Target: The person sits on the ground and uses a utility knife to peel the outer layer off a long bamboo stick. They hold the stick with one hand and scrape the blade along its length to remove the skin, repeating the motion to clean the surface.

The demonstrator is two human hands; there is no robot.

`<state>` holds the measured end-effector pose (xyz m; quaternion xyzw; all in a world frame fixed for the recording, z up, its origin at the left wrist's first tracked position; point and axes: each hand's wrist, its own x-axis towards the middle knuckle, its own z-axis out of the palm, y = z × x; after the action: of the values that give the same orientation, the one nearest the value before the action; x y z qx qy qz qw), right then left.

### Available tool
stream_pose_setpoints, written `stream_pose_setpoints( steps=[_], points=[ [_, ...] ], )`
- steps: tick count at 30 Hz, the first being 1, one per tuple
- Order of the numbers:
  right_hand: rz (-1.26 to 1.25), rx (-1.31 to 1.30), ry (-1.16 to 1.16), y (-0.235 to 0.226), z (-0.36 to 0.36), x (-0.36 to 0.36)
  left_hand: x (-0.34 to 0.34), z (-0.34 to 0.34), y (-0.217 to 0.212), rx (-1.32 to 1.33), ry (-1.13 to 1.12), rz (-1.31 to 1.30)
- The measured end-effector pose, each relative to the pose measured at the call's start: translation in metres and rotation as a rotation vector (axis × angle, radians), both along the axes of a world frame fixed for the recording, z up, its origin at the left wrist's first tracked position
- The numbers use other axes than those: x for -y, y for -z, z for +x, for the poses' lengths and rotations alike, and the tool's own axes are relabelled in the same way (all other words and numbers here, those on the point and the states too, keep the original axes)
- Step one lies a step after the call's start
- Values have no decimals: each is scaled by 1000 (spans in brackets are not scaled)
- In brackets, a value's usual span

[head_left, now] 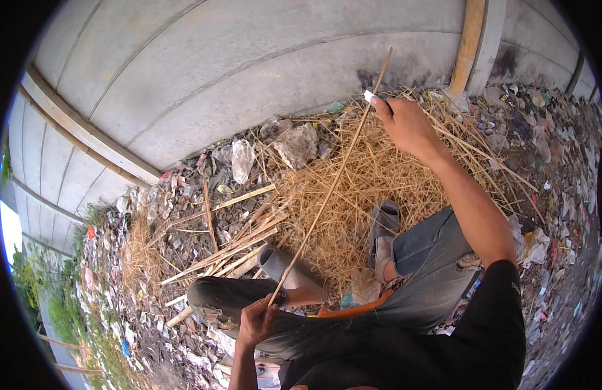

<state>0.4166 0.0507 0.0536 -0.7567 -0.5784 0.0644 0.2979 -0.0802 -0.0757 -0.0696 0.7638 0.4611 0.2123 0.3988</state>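
Note:
A long thin bamboo strip slants up from my lap toward the concrete wall. Its lower end is gripped by my left hand, fingers closed around it beside my bent knee. Farther up, my right hand is closed on a small knife, whose pale, short blade lies against the strip near its upper end. Most of the knife's handle is hidden in my fist. Below the strip, a heap of thin straw-coloured shavings spreads around my feet.
Split bamboo pieces lie at the left of my feet. A grey concrete wall with a wooden post stands ahead. Litter and rubble cover the ground around. A curved orange piece lies between my legs.

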Motion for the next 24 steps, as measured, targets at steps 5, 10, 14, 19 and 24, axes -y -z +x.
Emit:
stream_pose_setpoints(
  steps=[5, 10, 14, 19, 24],
  points=[
    [-54, -42, 1, -5, -6, 1, -4, 16, -17, 62, 60, 158],
    [-29, -54, 11, -8, -8, 2, -4, 8, -11, -93, 76, 95],
    [-63, -44, 31, -10, -9, 4, -2, 11, -6, 2, 45, 65],
    [-52, -57, 43, -6, -6, 5, 1, 17, -3, 153, -10, 51],
    [-79, -12, 4, 1, -1, 2, 0, 15, -3, 130, -18, 53]
  ],
)
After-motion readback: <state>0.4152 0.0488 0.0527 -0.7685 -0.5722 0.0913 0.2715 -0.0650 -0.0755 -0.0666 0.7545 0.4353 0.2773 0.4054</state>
